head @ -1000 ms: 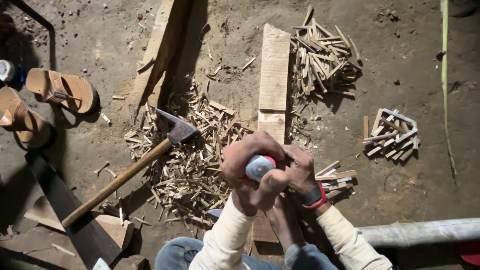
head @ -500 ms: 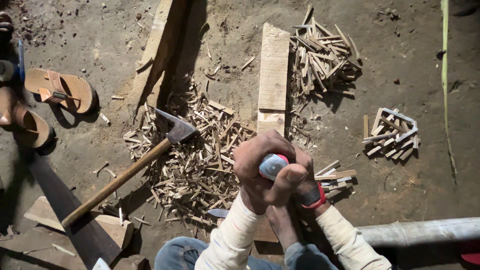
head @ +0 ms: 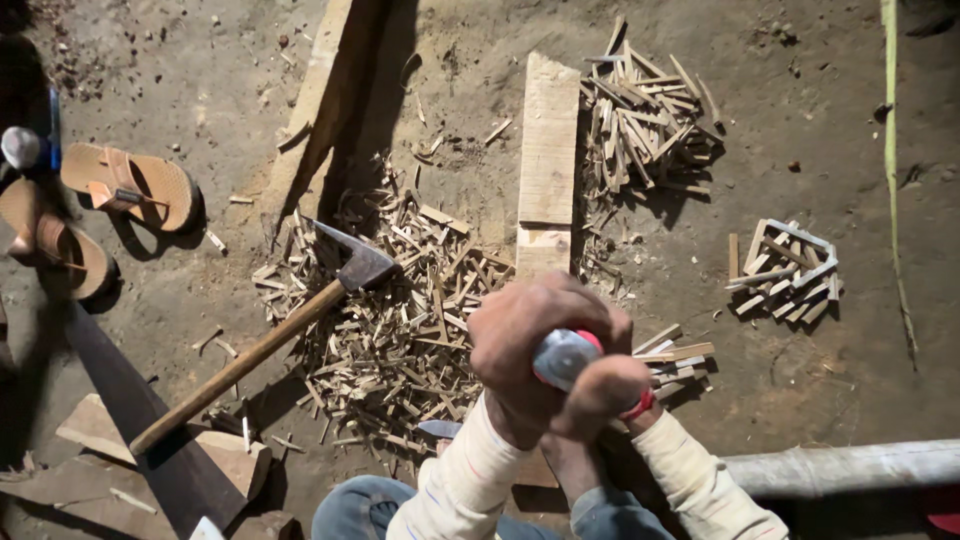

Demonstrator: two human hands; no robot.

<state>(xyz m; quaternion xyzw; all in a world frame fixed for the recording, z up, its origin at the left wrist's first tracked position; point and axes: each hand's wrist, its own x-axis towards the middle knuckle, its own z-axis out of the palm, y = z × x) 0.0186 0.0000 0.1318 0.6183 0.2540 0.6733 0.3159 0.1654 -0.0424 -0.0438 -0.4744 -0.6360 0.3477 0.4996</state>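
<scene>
Bare earth floor (head: 800,400), dusty and uneven, lit from above.

Lower centre: left hand (head: 525,350) and right hand (head: 605,395) clasped together, fingers of both closed round a small white-and-red object (head: 565,355); its kind cannot be told.

Centre left: hatchet (head: 270,345) lying on a heap of wood splinters (head: 400,340).

Upper centre: flat plank (head: 548,165), lengthwise up the frame.

Upper right: loose pile of split sticks (head: 645,125).

Right: small stacked bundle of sticks (head: 785,270).

Left edge: pair of sandals (head: 125,185).

Lower right: pale pipe (head: 850,465).
</scene>
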